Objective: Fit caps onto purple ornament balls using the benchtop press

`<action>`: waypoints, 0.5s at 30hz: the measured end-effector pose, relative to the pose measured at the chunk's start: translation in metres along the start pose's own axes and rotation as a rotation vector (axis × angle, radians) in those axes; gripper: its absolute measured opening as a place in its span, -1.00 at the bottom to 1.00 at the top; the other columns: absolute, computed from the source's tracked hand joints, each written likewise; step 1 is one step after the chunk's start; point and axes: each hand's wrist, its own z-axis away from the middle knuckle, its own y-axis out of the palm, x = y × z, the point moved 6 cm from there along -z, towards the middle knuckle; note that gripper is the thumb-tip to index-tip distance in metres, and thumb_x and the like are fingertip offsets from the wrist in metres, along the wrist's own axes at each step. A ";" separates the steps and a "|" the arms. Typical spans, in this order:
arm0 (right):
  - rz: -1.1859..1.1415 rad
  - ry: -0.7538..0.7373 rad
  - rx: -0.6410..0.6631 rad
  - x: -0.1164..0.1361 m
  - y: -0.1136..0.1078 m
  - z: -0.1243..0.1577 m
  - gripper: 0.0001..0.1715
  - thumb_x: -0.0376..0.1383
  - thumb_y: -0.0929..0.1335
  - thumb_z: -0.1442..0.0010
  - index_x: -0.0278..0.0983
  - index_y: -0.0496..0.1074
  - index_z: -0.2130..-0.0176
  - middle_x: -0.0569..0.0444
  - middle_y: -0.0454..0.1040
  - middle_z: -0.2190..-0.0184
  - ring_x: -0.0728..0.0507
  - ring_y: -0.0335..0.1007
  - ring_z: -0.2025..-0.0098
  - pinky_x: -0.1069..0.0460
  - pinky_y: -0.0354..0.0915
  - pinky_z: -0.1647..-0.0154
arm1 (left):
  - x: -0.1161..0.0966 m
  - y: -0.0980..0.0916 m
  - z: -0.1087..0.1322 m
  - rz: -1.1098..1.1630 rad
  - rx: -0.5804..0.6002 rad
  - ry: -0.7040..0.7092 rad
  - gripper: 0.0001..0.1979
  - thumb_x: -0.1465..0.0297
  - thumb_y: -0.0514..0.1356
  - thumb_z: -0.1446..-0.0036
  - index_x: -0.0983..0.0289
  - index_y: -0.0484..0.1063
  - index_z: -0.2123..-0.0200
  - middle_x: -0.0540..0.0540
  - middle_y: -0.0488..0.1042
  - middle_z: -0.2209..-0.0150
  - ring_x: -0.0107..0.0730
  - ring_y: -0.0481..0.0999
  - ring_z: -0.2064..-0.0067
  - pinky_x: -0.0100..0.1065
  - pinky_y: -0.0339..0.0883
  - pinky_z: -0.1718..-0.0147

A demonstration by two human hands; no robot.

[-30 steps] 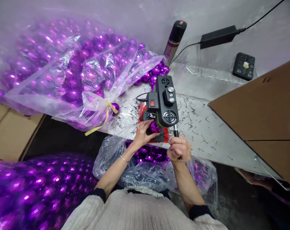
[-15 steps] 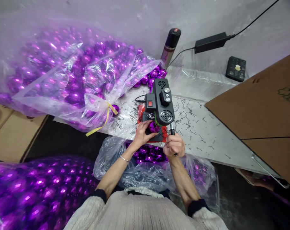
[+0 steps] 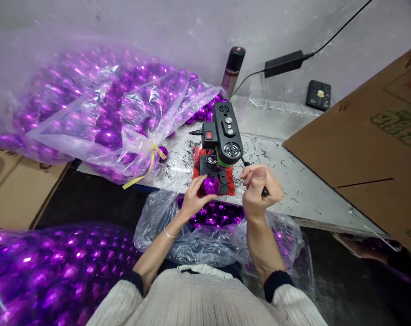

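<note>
Between the thumb and fingers of my left hand [image 3: 195,197] is a shiny purple ball [image 3: 211,185], at the front of the dark base plate [image 3: 222,187] of a small bench press [image 3: 227,133]. My right hand [image 3: 261,188] is wrapped round the black grip of the press's lever [image 3: 246,163]. The press has a black head with round vents, silver buttons and a red switch. A red sheet [image 3: 231,175] lies under its base. Below the bench edge, more purple balls [image 3: 216,214] show in an open clear plastic bag [image 3: 178,242].
A tied clear bag of purple balls [image 3: 113,104] fills the bench's left side. Short dark bits litter the white bench [image 3: 276,181]. A spray can [image 3: 233,68], power adapter [image 3: 284,63] and dark box [image 3: 318,95] stand behind. A cardboard box [image 3: 368,149] is at right.
My left hand has drawn the ball out from under the press head towards me. My right hand has moved right and up with the lever. The view has shifted slightly.
</note>
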 end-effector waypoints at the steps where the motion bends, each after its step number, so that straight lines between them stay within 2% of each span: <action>1: -0.006 -0.005 -0.001 0.001 0.000 0.001 -0.51 -0.24 0.27 -0.50 -0.20 0.33 0.50 0.14 0.42 0.56 -0.03 0.37 0.52 -0.01 0.24 0.47 | -0.007 -0.002 0.016 -0.010 0.063 0.066 -0.20 -0.02 0.45 -0.15 0.19 0.40 -0.36 0.31 0.58 -0.17 0.02 0.62 -0.19 0.05 0.54 -0.20; 4: -0.023 -0.033 -0.005 -0.003 -0.001 0.010 -0.52 -0.26 0.28 -0.48 -0.20 0.35 0.50 0.14 0.42 0.57 -0.04 0.38 0.53 -0.01 0.24 0.48 | -0.019 -0.004 0.058 -0.064 0.234 0.197 -0.10 -0.10 0.47 -0.04 0.18 0.42 -0.35 0.31 0.61 -0.10 0.04 0.67 -0.10 0.02 0.62 -0.09; 5: -0.028 -0.041 -0.008 -0.005 -0.001 0.013 -0.52 -0.27 0.28 -0.48 -0.20 0.34 0.51 0.14 0.41 0.58 -0.04 0.39 0.52 -0.01 0.24 0.48 | -0.020 -0.005 0.063 -0.085 0.240 0.215 -0.11 -0.11 0.46 -0.04 0.19 0.43 -0.34 0.31 0.63 -0.08 0.03 0.69 -0.07 0.01 0.63 -0.06; 7: -0.038 -0.051 -0.012 -0.009 -0.002 0.018 -0.52 -0.28 0.28 -0.47 -0.19 0.32 0.52 0.15 0.38 0.60 -0.06 0.41 0.52 -0.01 0.24 0.48 | -0.016 -0.015 0.054 -0.136 0.151 0.219 -0.29 -0.04 0.39 -0.21 0.20 0.46 -0.29 0.29 0.65 -0.03 -0.03 0.70 -0.03 -0.04 0.64 -0.03; 9: -0.039 -0.046 -0.010 -0.011 -0.002 0.019 -0.51 -0.27 0.29 -0.47 -0.19 0.30 0.52 0.16 0.38 0.60 -0.06 0.42 0.52 -0.01 0.23 0.49 | -0.004 -0.035 0.022 -0.213 -0.007 0.170 -0.59 0.17 0.22 -0.44 0.21 0.50 -0.24 0.27 0.66 -0.03 -0.11 0.69 -0.05 -0.08 0.60 -0.08; 10: -0.039 -0.043 -0.008 -0.011 -0.001 0.018 -0.51 -0.27 0.29 -0.47 -0.19 0.29 0.52 0.16 0.38 0.60 -0.06 0.42 0.52 0.00 0.22 0.49 | 0.005 -0.047 0.001 -0.265 -0.078 0.119 -0.66 0.28 0.15 -0.49 0.22 0.50 -0.23 0.28 0.65 -0.06 -0.12 0.66 -0.09 -0.07 0.57 -0.13; 12: -0.043 -0.046 -0.007 -0.011 -0.001 0.018 -0.51 -0.28 0.28 -0.47 -0.19 0.28 0.52 0.16 0.38 0.60 -0.05 0.41 0.52 0.00 0.21 0.49 | 0.027 -0.072 -0.044 -0.378 -0.155 -0.017 -0.64 0.42 0.08 -0.47 0.25 0.50 -0.22 0.32 0.59 -0.16 -0.06 0.60 -0.20 0.02 0.47 -0.25; 15: -0.052 -0.070 -0.023 -0.010 -0.001 0.017 -0.52 -0.32 0.29 -0.46 -0.20 0.28 0.53 0.17 0.38 0.60 -0.03 0.40 0.52 0.01 0.19 0.49 | 0.056 -0.100 -0.095 -0.547 -0.107 -0.191 -0.56 0.58 0.10 -0.28 0.30 0.51 -0.18 0.39 0.53 -0.23 0.13 0.48 -0.30 0.20 0.30 -0.34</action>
